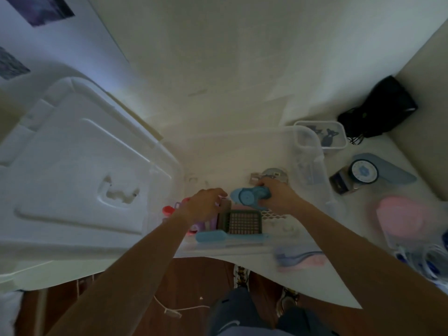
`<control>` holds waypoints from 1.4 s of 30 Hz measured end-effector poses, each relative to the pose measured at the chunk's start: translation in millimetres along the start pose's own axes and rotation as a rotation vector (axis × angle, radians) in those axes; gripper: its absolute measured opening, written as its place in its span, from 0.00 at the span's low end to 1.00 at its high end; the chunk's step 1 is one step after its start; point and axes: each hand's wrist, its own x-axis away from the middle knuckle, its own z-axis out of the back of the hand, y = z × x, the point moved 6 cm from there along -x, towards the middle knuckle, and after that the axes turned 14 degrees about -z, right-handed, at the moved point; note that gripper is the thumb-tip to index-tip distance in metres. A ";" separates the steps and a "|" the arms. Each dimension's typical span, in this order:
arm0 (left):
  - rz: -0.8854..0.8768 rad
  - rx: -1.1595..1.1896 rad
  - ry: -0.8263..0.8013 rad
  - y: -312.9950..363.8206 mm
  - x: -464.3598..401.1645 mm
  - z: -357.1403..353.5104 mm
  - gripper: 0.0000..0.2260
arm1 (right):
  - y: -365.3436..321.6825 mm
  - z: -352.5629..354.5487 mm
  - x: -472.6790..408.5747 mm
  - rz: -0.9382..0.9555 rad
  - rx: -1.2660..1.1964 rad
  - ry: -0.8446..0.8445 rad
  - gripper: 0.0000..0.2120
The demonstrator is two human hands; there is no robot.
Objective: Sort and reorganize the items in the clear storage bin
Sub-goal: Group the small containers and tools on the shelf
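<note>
Head cam: both hands are down in the clear storage bin point(312, 163) on the white table point(218, 81). Right hand point(274, 194) grips a blue round gadget point(251, 197); left hand point(206, 206) is curled over stuff beside the grid slicer point(244, 221), can't tell if it's holding anything.

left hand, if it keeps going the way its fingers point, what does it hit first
Probably the blue round gadget held in the right hand. The left hand points right and slightly away, towards it, with only a small gap between them, though their heights are hard to judge.
</note>
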 end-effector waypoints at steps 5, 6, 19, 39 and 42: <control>-0.048 -0.052 -0.128 13.6 -10.1 -16.6 0.13 | 7.3 -15.4 3.5 -0.065 0.016 -0.115 0.16; -0.062 -0.081 -0.147 14.8 -12.1 -20.2 0.14 | 11.7 -20.2 2.7 -0.100 0.048 -0.137 0.16; -0.051 0.520 0.351 64.6 -25.7 15.9 0.06 | 23.6 28.5 60.3 -0.095 -0.340 0.231 0.08; 0.083 0.711 0.106 308.7 -50.6 -199.5 0.10 | 268.5 -40.3 213.2 -0.701 -1.804 0.285 0.10; 0.191 0.701 0.121 280.0 -59.2 -232.1 0.13 | 287.0 -59.8 204.3 -0.802 -1.700 0.245 0.09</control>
